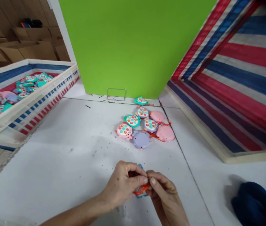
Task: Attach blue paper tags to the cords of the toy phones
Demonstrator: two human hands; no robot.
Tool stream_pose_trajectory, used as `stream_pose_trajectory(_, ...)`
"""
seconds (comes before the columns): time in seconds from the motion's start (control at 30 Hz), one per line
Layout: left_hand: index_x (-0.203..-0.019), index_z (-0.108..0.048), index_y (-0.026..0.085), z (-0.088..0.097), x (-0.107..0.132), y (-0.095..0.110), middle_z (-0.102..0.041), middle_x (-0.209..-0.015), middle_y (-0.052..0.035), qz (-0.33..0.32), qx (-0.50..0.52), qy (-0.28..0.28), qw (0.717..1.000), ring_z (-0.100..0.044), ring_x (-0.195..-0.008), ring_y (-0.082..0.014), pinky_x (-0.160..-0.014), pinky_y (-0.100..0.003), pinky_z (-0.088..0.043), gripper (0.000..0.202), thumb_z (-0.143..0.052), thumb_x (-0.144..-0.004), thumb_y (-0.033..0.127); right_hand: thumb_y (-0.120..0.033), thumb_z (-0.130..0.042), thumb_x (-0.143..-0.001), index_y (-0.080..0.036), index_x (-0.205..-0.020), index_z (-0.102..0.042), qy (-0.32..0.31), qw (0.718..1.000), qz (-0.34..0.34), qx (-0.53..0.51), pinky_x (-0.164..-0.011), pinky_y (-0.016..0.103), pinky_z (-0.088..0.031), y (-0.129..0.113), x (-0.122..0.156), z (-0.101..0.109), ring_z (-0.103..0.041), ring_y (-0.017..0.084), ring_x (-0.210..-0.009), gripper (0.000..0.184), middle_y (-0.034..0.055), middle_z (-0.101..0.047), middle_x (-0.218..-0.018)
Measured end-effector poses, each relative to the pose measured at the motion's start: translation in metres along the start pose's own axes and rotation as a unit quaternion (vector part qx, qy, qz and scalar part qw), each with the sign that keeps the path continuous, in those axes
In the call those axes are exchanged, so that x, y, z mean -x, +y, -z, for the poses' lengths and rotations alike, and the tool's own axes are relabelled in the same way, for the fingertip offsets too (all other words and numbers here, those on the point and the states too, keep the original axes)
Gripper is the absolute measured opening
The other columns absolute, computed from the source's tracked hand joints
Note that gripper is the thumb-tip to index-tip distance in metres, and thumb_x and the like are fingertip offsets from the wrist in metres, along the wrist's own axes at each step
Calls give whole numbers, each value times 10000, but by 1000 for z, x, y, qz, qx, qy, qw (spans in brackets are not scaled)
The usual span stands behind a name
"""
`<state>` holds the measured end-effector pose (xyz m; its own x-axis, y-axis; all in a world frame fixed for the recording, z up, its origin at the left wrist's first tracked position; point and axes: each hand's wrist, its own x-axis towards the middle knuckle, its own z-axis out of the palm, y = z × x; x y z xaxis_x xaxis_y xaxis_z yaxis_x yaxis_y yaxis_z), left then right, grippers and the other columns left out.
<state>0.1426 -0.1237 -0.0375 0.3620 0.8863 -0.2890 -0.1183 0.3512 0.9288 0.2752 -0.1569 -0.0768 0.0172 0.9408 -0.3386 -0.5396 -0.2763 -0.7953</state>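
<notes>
My left hand (127, 180) and my right hand (164, 191) meet near the table's front, thumbs and forefingers pinched together. A thin cord shows between their fingertips, small and partly hidden. Just beneath the fingers is a bunched orange cord (141, 189). Under it lies a small blue printed piece (142, 196), mostly covered by my hands, so I cannot tell its kind. Beyond my hands sits a group of animal-shaped toys with coloured dots: a purple toy (141, 139) lies face down, a pink toy (124, 130) and a green toy (132, 120) face up.
A white crate (52, 91) holding many similar toys stands at left. A green panel (128, 47) rises at the back, with a wire bracket (116, 94) at its foot. On the right is a striped-lined tray (227, 158); a dark blue cloth item (253, 201) lies nearer.
</notes>
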Motion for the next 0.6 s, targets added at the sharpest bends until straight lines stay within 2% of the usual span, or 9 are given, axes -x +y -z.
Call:
stream_pose_trajectory(0.3,-642,-627,99,5,-1,-7,-518,-503,7,34,-5,-6,999,-420,-377,-62,-373,-175,-340,137,-596,-684,225,-263,-719,-635,-216,-683,-712,13,986,94,139,-477,234,-428,-9,4,-9,-508,118,-513,67,-9,-616,-569)
stream_pose_trajectory(0.47,-690,-633,99,9,1,-7,-524,-531,-8,10,-35,-30,999,-443,-411,-75,-422,-193,-386,161,-559,-731,236,-274,-709,-653,-204,-765,-706,-29,989,15,144,-523,229,-432,-18,3,-9,-540,117,-543,132,5,-654,-613)
stream_pose_trajectory(0.6,-657,-634,113,10,4,-2,-526,-561,-5,-7,-101,-32,994,-451,-447,-72,-441,-173,-373,142,-531,-734,175,-288,-723,-646,-180,-795,-659,-81,990,-62,92,-466,182,-351,-21,0,-8,-448,65,-477,195,-38,-562,-541)
